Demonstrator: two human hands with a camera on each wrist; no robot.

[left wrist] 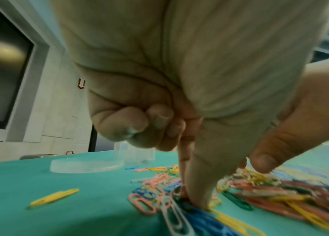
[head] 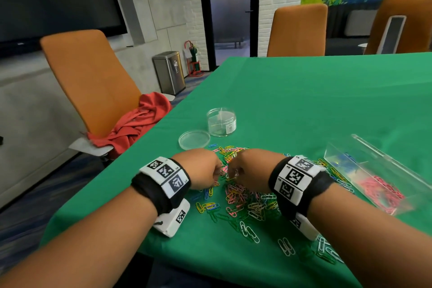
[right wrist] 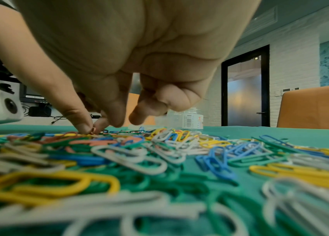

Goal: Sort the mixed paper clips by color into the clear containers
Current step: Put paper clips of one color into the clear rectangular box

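Observation:
A pile of mixed paper clips (head: 243, 196) in pink, yellow, green, blue and white lies on the green tablecloth (head: 304, 100). Both hands are down on its far part, close together. My left hand (head: 216, 179) has thumb and forefinger pinched on a clip in the pile (left wrist: 189, 199), its colour unclear, with the other fingers curled. My right hand (head: 233, 174) pinches a pink clip (right wrist: 92, 129) between thumb and forefinger. A clear rectangular box (head: 350, 147) at the right holds pink clips (head: 381, 190) and blue clips (head: 348, 158). Beyond the pile stands a round clear container (head: 221, 121).
A round clear lid (head: 194, 139) lies left of the round container. Loose white clips (head: 286, 245) lie near the table's front edge. An orange chair (head: 88, 77) with a red cloth (head: 140, 121) stands off the table's left edge. More orange chairs stand behind the far edge.

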